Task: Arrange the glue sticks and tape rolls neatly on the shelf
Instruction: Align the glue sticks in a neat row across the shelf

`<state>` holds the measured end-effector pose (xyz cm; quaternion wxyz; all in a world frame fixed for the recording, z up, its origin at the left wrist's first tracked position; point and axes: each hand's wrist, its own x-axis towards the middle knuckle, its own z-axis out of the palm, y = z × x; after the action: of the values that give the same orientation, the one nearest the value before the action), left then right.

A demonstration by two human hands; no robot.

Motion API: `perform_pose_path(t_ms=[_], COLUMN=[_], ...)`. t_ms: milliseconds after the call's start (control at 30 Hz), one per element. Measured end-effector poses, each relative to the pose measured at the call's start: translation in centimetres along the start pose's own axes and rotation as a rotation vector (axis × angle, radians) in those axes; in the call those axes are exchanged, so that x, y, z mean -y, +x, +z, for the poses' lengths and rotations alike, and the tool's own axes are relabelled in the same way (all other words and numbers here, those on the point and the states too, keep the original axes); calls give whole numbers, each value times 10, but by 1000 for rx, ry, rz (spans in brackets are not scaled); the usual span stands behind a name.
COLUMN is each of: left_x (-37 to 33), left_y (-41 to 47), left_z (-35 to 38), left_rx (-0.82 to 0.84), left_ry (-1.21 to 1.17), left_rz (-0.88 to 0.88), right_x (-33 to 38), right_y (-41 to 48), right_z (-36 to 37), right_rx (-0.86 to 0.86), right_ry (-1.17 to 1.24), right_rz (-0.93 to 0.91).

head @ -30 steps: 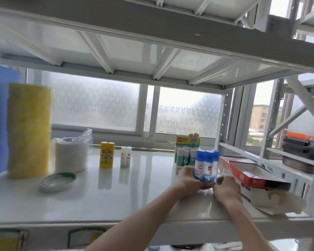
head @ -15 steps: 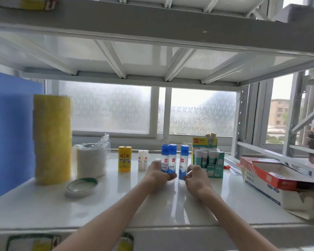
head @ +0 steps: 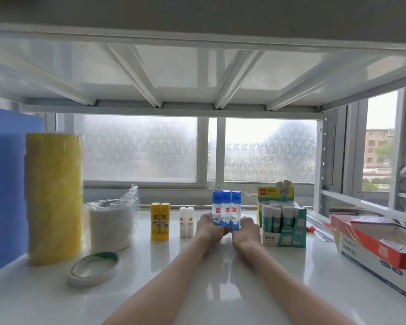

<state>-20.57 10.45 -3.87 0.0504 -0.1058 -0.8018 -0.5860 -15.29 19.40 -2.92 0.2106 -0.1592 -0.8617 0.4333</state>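
Three blue-capped glue bottles point(head: 226, 208) stand upright side by side on the white shelf point(head: 220, 289). My left hand point(head: 210, 227) grips them from the left and my right hand point(head: 245, 229) from the right, both at their bases. Left of them stand two small white glue sticks point(head: 186, 221) and two yellow glue sticks point(head: 159, 221). A tall stack of yellow tape rolls point(head: 54, 198) and a wrapped stack of white tape point(head: 110, 224) stand at the far left. A thin white tape roll point(head: 94, 268) lies flat in front.
A green display box of glue sticks point(head: 283, 227) stands just right of my hands. An open red and white carton point(head: 375, 252) lies at the right edge. A blue panel point(head: 5, 184) closes the left side. Frosted windows run behind the shelf.
Both hands carried the three blue glue bottles from the right carton leftward and back. The bottles, briefly apart, are now pressed together and set down beside the white sticks.
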Motion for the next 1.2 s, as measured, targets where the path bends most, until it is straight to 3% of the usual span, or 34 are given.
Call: perform_pose_path(t_ms=[200,400,700,833,1200], left_x=[6,7,4,5,1], left_y=[13,5,0,-1,-6], left_z=[1,0,9,8,7], left_rx=[-7,21,-179,-251,-237], left_ry=[-16,54,195,152,158], left_rz=[6,54,9,-17,-23], right_x=[-9,-11,-12,-12,-11], right_y=[11,13,14,14,14], right_z=[4,5,4,4,2], right_rx=[49,-7,-50,-72,-72], right_ry=[-22,-47,-2,-24,-21], right_rz=[-21,-65,-56,-63,-69])
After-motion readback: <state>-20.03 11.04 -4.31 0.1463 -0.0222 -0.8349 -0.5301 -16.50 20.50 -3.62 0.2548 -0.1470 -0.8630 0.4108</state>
